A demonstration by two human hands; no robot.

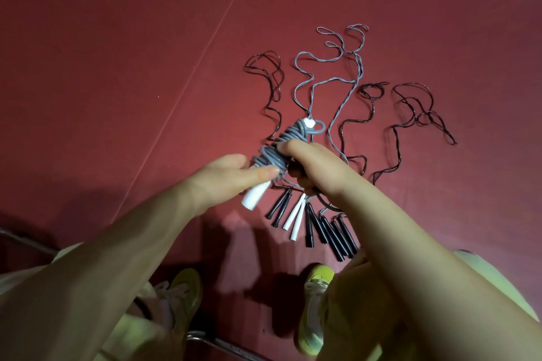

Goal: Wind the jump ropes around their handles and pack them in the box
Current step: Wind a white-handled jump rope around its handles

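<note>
We are over a dark red floor (117,38) crossed by a thin pale line, and on it the other jump ropes (328,91) lie spread out: grey and dark cords trail away from us in loose curls, while their black and white handles (311,223) sit bunched side by side just in front of our yellow shoes (315,302). No box shows anywhere in view, so we cannot say where the packing will happen. Above that row we hold the grey rope bundle (272,152), its cord already wrapped thickly round white handles that stick out at the lower left and the upper right. Our left hand (228,176) grips the lower end of the bundle, thumb laid across the coils. Our right hand (305,161) is curled round the upper part, fingers pressing the wraps; it hides whatever is under its palm. At the top a small loop of cord (318,126) stands free, and that looks to us like the weak spot: if it is not tucked in, the coils may spring loose as soon as either grip relaxes. The bundle also hangs right over the loose cords, so a slipped end could snag them.
</note>
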